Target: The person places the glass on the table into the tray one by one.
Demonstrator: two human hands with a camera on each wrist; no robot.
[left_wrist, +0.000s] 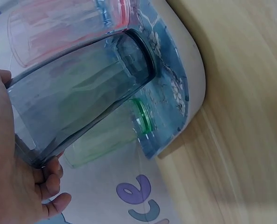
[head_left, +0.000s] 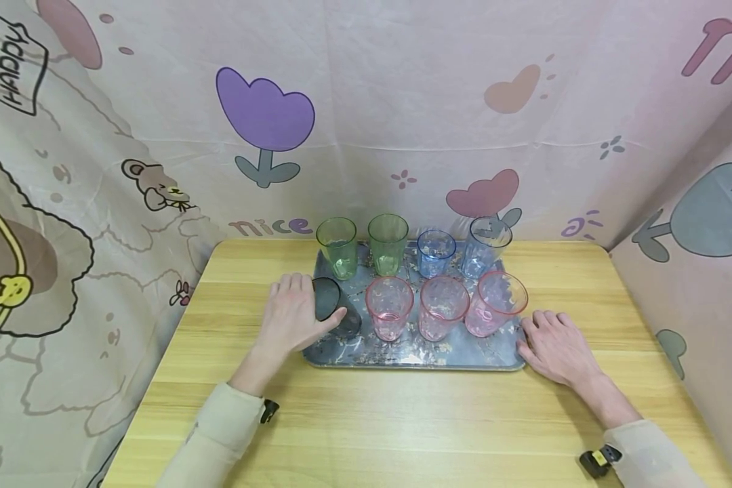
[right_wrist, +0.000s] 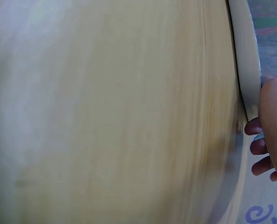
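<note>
My left hand (head_left: 294, 313) grips a dark grey drinking glass (head_left: 349, 322) near its rim, thumb on one side and fingers on the other. The left wrist view shows the glass (left_wrist: 82, 91) from the side, its base over the patterned tray. On the blue tray (head_left: 366, 356), three pink-rimmed glasses (head_left: 442, 312) stand in the front row beside the grey one. At the tray's right edge my right hand (head_left: 558, 347) holds the rim, with its thumb and forefinger against it. In the right wrist view the fingers (right_wrist: 259, 147) curl by the tray's pale outer side (right_wrist: 246, 51).
Behind the front row stand two green glasses (head_left: 388, 247), a short blue glass (head_left: 436, 256) and a taller pale blue glass (head_left: 482, 251). The wooden table (head_left: 415, 427) meets a printed cloth (head_left: 366, 102) at the back, with cloth also along both sides.
</note>
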